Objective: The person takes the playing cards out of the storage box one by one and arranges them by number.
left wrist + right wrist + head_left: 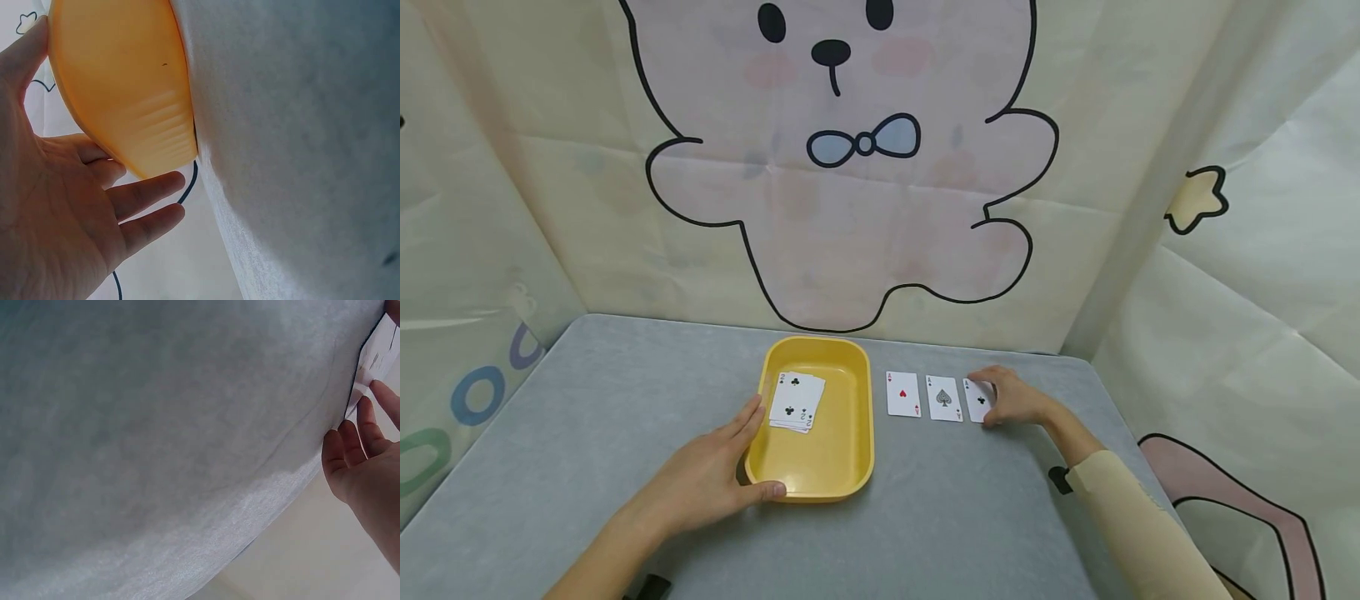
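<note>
A yellow tray point(808, 467) lies on the grey table, and a small stack of playing cards point(793, 400), a two of clubs on top, rests inside it. My left hand point(711, 471) holds the tray's near left corner, thumb on the front rim and fingers at the left side. In the left wrist view two fingers extend below the tray wall point(125, 75). To the right of the tray lie an ace of hearts point(903, 394) and an ace of spades point(943, 398). Beside them my right hand point(1015, 398) grips an ace of clubs point(976, 402) by its edges, covering its right part.
The grey tabletop point(925, 517) stretches in front of the tray and cards. Behind its far edge hangs a cloth wall with a bear drawing point(865, 250). More cloth walls stand at the left and right sides.
</note>
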A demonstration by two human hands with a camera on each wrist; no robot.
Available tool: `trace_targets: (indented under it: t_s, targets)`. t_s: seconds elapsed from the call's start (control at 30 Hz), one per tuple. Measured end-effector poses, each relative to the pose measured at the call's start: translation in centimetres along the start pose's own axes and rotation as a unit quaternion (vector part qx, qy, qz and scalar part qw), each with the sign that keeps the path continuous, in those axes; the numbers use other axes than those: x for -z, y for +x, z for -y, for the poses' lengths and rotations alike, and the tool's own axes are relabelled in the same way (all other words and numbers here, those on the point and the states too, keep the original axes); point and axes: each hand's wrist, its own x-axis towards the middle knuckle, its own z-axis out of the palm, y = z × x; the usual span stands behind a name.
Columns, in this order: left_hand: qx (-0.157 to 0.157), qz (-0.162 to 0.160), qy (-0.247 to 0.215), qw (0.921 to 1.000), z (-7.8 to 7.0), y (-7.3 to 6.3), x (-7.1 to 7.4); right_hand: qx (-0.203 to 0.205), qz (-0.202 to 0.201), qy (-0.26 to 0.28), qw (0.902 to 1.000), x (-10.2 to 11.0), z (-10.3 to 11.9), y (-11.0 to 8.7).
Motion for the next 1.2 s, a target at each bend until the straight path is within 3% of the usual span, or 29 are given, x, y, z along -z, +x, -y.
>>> trace_targets:
  t_s: [0.37,0.67,1.2]
  targets:
    - [-0.001,0.003,-0.002,1.0000,-0.1,0.0,0.0,-0.047,-0.021,0.072,0.9961,1.3,1.5,-0.6]
    - [-0.004,0.002,-0.002,1.0000,0.0,0.0,0.1,-0.033,-0.032,0.102,0.9937,2.4,3.7,-1.0]
    - [-0.008,-0.010,-0.002,0.9999,-0.1,-0.1,0.0,0.010,-0.059,0.084,0.9946,3.1,7.7,-0.9]
